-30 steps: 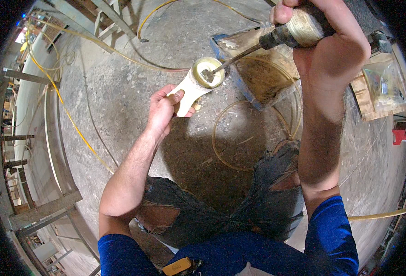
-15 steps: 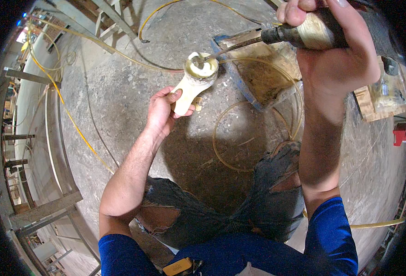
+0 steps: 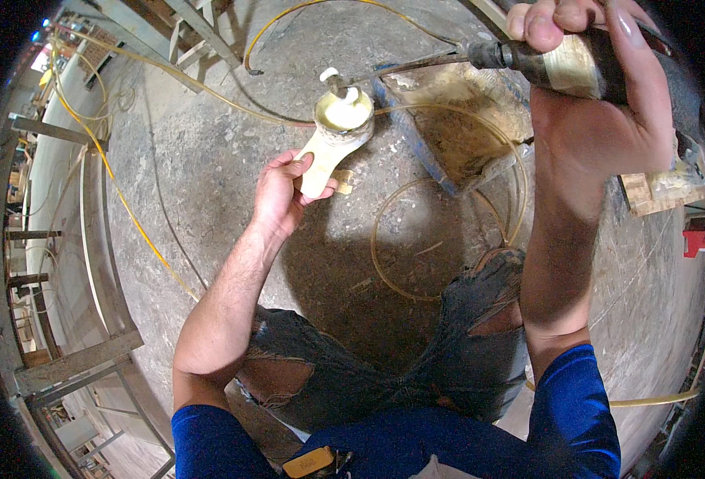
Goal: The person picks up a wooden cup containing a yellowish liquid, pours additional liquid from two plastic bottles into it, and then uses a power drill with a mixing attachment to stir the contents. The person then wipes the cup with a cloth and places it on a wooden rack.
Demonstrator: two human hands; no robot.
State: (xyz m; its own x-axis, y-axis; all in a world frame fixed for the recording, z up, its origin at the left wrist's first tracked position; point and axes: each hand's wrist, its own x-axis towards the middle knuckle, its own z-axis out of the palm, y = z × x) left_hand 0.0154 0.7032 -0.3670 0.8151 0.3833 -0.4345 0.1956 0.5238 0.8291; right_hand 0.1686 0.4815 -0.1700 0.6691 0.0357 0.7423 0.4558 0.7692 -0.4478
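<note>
My left hand [image 3: 279, 190] is closed on the flat, pale handle of a cream-coloured cup [image 3: 322, 160], held out over the floor. Its round opening tilts toward me and holds smooth, cream-coloured paste [image 3: 344, 112]. Up at the right, my right hand [image 3: 596, 96] wraps round a dark, cylindrical power tool [image 3: 572, 65] with a pale band on its body. From the tool a long, thin metal shaft [image 3: 404, 65] reaches left. Its paste-coated tip [image 3: 336, 82] is just over the cup's far rim, with a blob of paste hanging below it.
A blue-edged, stained tray [image 3: 416, 136] lies on the concrete floor beyond the cup. Yellow hoses [image 3: 376, 239] loop over the floor. Metal frames [image 3: 89, 351] stand along the left; a wooden block [image 3: 664, 193] and a red object [image 3: 694, 243] are at the right.
The shaft's tip has come up out of the cup, carrying paste. My right hand and the power tool have shifted a little right and down in view. The cup has moved slightly left.
</note>
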